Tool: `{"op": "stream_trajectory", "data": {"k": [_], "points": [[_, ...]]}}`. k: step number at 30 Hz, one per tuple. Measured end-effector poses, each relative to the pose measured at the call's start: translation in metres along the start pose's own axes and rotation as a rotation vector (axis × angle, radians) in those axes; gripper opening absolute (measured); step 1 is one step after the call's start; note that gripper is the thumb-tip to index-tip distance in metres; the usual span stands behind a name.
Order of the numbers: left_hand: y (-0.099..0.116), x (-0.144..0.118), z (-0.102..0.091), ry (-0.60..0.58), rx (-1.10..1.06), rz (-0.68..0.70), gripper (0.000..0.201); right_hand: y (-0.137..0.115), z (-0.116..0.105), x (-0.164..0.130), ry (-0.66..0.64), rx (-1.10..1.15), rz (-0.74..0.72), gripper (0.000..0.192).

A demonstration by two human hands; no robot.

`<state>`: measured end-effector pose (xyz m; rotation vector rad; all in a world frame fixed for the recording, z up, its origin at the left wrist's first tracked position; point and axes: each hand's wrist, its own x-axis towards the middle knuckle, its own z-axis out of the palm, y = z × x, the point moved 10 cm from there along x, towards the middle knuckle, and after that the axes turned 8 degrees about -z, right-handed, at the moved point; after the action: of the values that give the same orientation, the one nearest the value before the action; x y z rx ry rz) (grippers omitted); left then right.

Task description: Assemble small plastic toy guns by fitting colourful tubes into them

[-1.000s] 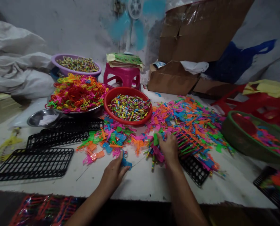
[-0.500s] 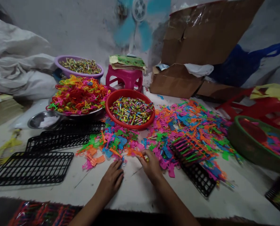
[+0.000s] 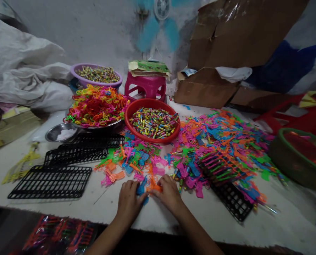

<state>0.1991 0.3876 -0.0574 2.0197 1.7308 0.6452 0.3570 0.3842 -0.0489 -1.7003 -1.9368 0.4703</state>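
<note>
Near the front of the white table, my left hand is closed on a small blue plastic piece, its thumb toward the middle. Close beside it, my right hand pinches an orange plastic piece. The two pieces are almost side by side; whether they touch I cannot tell. Just beyond my hands lies a loose pile of pink, blue, orange and green plastic pieces. Behind that pile stands a red basin of small shiny multicoloured tubes.
Black plastic grids lie at the left; another grid, partly filled with coloured pieces, is at the right. A heaped bowl of plastic loops, a small metal bowl and a green basin stand around. Behind are a pink stool and a carton.
My left hand has taken hold of a blue piece, and an orange piece now shows in my right fingers. The camera view has shifted, moving the table's contents slightly right in the picture.
</note>
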Motion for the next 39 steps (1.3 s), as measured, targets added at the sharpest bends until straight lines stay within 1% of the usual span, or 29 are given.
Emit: {"op": "stream_trajectory", "data": {"k": [2,3,5,6,8,10,12,14,15,18,20,22,25,26,28,29,30,33,34,37,39], "points": [[-0.003,0.004,0.002,-0.059,-0.028,-0.072,0.027,0.007,0.002,0.002,0.016,0.171,0.077,0.025],[-0.004,0.006,0.002,-0.087,-0.080,-0.110,0.024,0.013,0.002,0.003,0.044,0.311,0.129,0.026],[-0.008,0.008,0.005,-0.155,-0.257,-0.203,0.020,0.021,0.002,0.004,0.103,0.667,0.242,0.027],[-0.009,0.008,0.008,-0.194,-0.383,-0.255,0.020,0.021,0.004,0.004,0.118,0.859,0.284,0.028],[-0.009,0.006,0.017,-0.277,-0.688,-0.367,0.025,0.014,0.008,0.005,0.110,1.188,0.330,0.035],[-0.006,0.002,0.028,-0.342,-1.013,-0.475,0.036,0.006,0.014,0.003,0.093,1.380,0.377,0.038],[-0.001,-0.001,0.035,-0.387,-1.272,-0.548,0.044,0.004,0.023,-0.004,0.120,1.471,0.458,0.034],[0.005,-0.002,0.036,-0.415,-1.404,-0.563,0.048,0.004,0.033,-0.011,0.151,1.522,0.504,0.030],[0.008,-0.002,0.034,-0.421,-1.429,-0.556,0.049,0.002,0.037,-0.013,0.154,1.536,0.494,0.029],[0.013,-0.002,0.026,-0.406,-1.386,-0.536,0.049,-0.006,0.041,-0.013,0.122,1.506,0.372,0.027],[0.016,-0.001,0.021,-0.396,-1.298,-0.514,0.049,-0.011,0.038,-0.011,0.084,1.444,0.295,0.027],[0.022,0.001,0.017,-0.419,-1.215,-0.467,0.048,-0.011,0.032,-0.009,0.059,1.376,0.257,0.029],[0.028,0.008,0.005,-0.431,-1.176,-0.416,0.045,-0.002,0.018,-0.009,0.085,1.285,0.281,0.031],[0.027,0.012,0.000,-0.416,-1.187,-0.424,0.044,0.001,0.014,-0.008,0.091,1.269,0.294,0.030],[0.024,0.019,-0.010,-0.391,-1.241,-0.475,0.046,0.001,0.009,-0.006,0.051,1.271,0.299,0.028],[0.024,0.022,-0.013,-0.413,-1.274,-0.498,0.047,0.000,0.008,-0.004,0.016,1.280,0.288,0.027],[0.027,0.023,-0.013,-0.461,-1.303,-0.513,0.048,-0.003,0.008,-0.001,-0.020,1.285,0.273,0.026],[0.038,0.021,-0.006,-0.636,-1.332,-0.545,0.045,-0.008,0.009,0.007,-0.095,1.274,0.241,0.025],[0.038,0.019,-0.004,-0.658,-1.337,-0.565,0.044,-0.009,0.010,0.009,-0.105,1.272,0.237,0.026],[0.034,0.014,0.002,-0.648,-1.384,-0.627,0.040,-0.009,0.011,0.012,-0.079,1.292,0.238,0.028],[0.037,0.010,0.001,-0.669,-1.370,-0.574,0.038,-0.010,0.012,0.010,-0.054,1.339,0.239,0.029]]}}
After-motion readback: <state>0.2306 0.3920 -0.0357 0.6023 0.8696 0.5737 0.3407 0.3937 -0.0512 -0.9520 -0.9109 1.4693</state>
